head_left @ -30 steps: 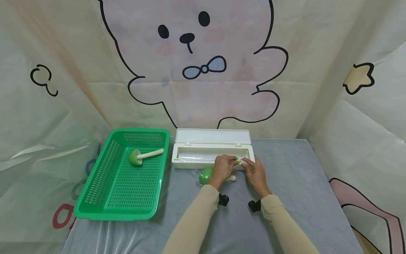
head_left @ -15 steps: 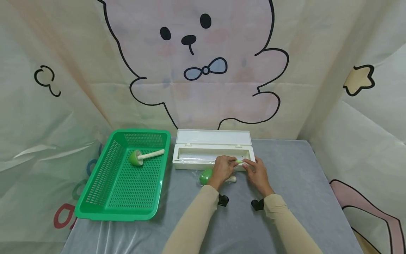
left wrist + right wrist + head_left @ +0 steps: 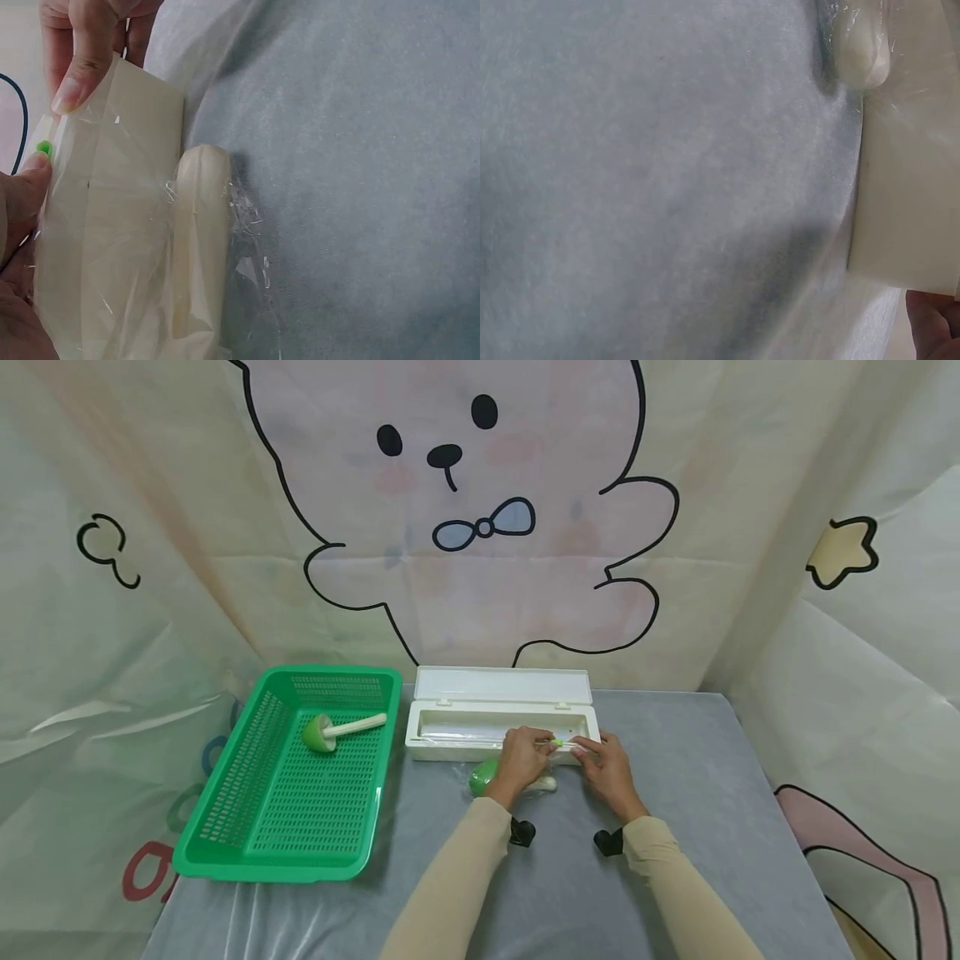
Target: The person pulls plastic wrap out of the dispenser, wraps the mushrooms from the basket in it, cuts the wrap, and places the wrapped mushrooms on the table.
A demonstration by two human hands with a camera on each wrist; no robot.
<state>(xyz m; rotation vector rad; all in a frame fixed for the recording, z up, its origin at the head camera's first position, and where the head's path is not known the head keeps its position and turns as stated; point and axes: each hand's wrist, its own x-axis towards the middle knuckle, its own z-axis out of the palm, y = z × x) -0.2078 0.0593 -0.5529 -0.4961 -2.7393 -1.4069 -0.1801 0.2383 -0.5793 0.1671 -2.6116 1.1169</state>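
Item one, the grey table [image 3: 697,793]: green basket [image 3: 225,852] at its left edge holding one green-headed brush [image 3: 330,731], white dispenser box [image 3: 450,745] open at the middle back edge. Item two, a second brush [image 3: 487,775] wrapped in clear film [image 3: 112,247], lying just before the box's front wall under my left hand [image 3: 522,758] — I judge the wrapping step is in hand, and cutting the film calls next for a steady sideways pull. Item three, the small green slider [image 3: 557,742] on the box's front rail — pinched by left hand fingertips, right hand [image 3: 611,768] fingertips curled on the rail just beside it.
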